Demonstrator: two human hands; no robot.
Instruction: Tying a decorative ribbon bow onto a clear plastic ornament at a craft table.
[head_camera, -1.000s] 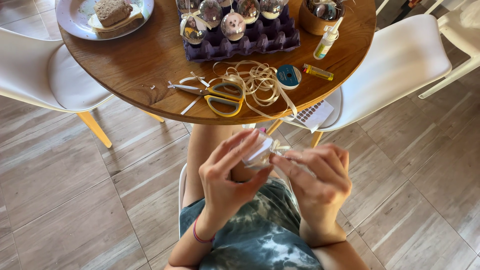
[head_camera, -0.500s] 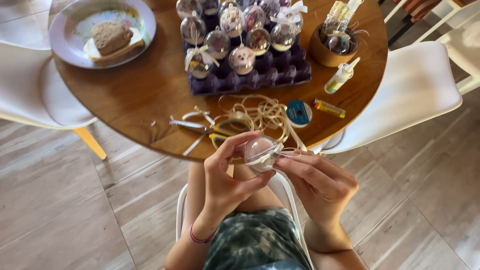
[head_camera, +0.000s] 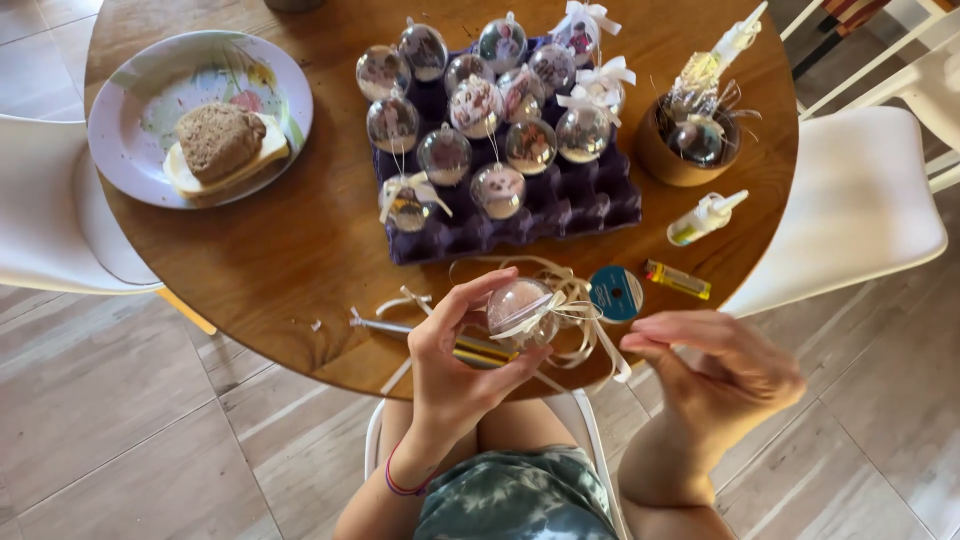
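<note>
The scissors (head_camera: 440, 340) lie mostly hidden behind the left hand (head_camera: 455, 370), only their metal tips and a strip of yellow handle showing. What sits inside the clear ornament ball (head_camera: 518, 308) is hard to make out, and the person's legs are cut off by the near edge of the picture.

The left hand's fingers (head_camera: 478, 292) curl around the ball, thumb below and fingertips over its top, holding it just above the near rim of the desk (head_camera: 300, 250). A cream ribbon (head_camera: 575, 310) is tied about the ball and trails to the right. The right hand (head_camera: 720, 375) hovers just right of it, its fingers (head_camera: 680, 325) drawn together and somewhat blurred; whether they pinch the ribbon's end cannot be told.

The round wooden desk carries a purple egg tray (head_camera: 590, 205) of similar balls, a plate (head_camera: 130, 140) with bread at far left, a blue ribbon spool (head_camera: 615, 293), a glue bottle (head_camera: 705, 217) and a wooden bowl (head_camera: 665, 160). White chairs (head_camera: 860, 200) stand on a pale plank floor (head_camera: 120, 430).
</note>
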